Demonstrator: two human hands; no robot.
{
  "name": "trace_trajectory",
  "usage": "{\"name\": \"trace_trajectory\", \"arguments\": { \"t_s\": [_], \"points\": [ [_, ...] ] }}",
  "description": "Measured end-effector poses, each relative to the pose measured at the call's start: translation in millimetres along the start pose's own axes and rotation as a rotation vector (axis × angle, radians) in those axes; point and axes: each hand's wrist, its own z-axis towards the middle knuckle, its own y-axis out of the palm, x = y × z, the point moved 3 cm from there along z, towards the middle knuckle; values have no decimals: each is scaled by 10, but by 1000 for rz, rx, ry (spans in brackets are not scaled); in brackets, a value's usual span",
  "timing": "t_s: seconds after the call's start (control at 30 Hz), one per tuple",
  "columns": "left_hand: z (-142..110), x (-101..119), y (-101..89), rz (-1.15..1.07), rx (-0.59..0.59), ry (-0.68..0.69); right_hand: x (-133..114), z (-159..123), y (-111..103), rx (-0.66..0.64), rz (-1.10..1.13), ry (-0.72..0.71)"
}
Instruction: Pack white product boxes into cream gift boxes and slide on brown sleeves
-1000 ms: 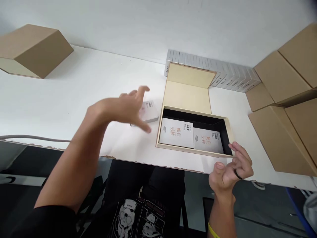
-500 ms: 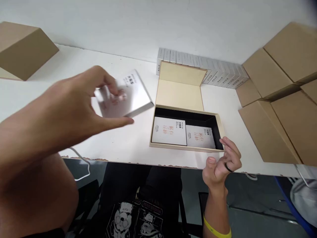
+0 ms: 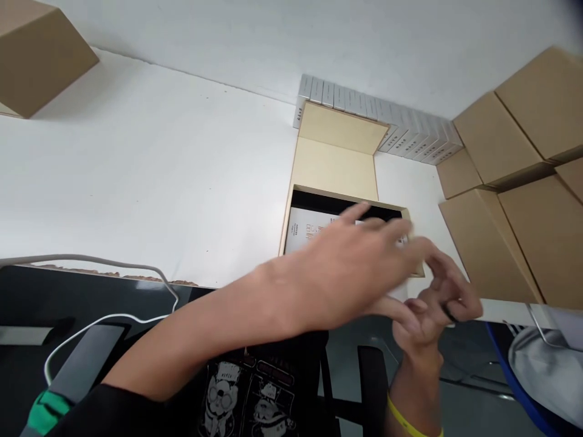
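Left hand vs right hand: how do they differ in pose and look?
The left hand shows its back and reaches across the open box; the right hand shows its palm by the box's near right corner.
The left hand is blurred, no ring visible; the right hand is sharper, with a black ring.
Shared: both bare. Grip unclear on either.

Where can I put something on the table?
The table has a big bare patch between the single carton at far left and the open box. A narrow one separates the open box from the brown boxes. It's crowded by the slim boxes and where the left hand and right hand are.
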Motion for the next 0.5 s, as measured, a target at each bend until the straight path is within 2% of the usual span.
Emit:
{"name": "trace_trajectory", "arguments": {
  "t_s": [0.07, 0.17, 0.27, 0.33, 0.5],
  "points": [
    [-91, -186, 41, 30, -57, -128, -67, 170, -111, -82, 54, -94],
    [-130, -355, 172, 81, -144, -205, -194, 498, -121, -403, 16, -192],
    [-92, -395, 272, 59, -160, -205, -287, 786, 45, -763, -159, -289],
    [-64, -399, 301, 59, -184, -225, -305, 925, 182, -950, -222, -327],
    [-29, -424, 262, 83, -296, -244, -265, 1117, 384, -1300, -276, -271]
  ]
}}
